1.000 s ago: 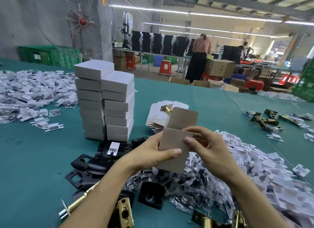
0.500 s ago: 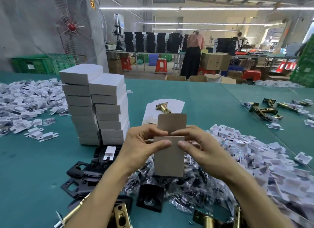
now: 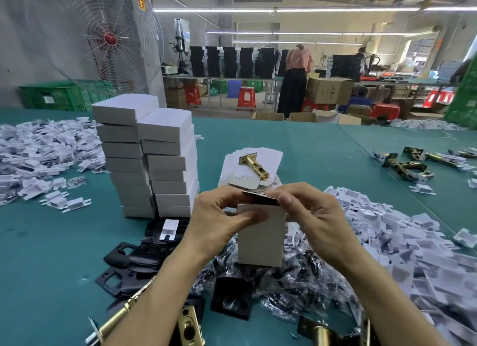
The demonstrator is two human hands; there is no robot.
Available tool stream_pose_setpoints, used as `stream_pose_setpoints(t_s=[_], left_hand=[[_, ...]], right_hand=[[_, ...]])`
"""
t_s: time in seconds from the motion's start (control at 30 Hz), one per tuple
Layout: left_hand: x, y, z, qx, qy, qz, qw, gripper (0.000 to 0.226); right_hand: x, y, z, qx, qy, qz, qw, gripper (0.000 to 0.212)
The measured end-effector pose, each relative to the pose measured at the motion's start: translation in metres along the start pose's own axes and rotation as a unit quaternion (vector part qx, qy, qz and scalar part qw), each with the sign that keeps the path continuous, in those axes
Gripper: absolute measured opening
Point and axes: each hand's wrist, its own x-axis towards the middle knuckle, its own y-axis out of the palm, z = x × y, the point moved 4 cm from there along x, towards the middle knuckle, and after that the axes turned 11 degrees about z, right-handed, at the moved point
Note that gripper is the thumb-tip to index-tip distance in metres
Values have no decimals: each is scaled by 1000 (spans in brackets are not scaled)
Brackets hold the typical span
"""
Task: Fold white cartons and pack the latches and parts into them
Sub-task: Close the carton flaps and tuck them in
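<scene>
Head view: a small white cardboard carton (image 3: 260, 238) is held upright above the green desk (image 3: 51, 242), gripped by the left hand (image 3: 219, 221); its top flap (image 3: 258, 197) is pinched by the right hand (image 3: 315, 221).

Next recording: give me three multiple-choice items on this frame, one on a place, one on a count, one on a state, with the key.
1. The brass latch just beyond the held carton lies: A) on the flat carton blanks B) inside the held carton C) on the floor.
2. The stacked white cartons form how many columns? A) one B) two C) five.
3. The held carton is: A) lying flat, unfolded B) formed into a box, gripped by left hand and right hand C) torn apart.
Key: 1A, blanks lie under it; 2B, two columns stand side by side; 3B, fingers of both hands pinch its top.
</scene>
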Motion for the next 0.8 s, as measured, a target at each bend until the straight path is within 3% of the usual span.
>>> stream_pose_setpoints(t_s=[0.13,0.37,0.47,0.8], left_hand=[[-1,-1,-4,-31,11,2,999,32],[-1,-7,-5,-109,46,-73,990,23],[0,-8,-6,-128,41,-69,989,30],[1,-6,0,-190,-11,-27,981,13]], right_hand=[[1,-1,-1,32,27,-14,999,29],[1,0,3,-6,32,-36,999,13],[0,-1,7,-14,17,-59,998,13],[0,-1,6,-11,-1,-25,1000,16]])
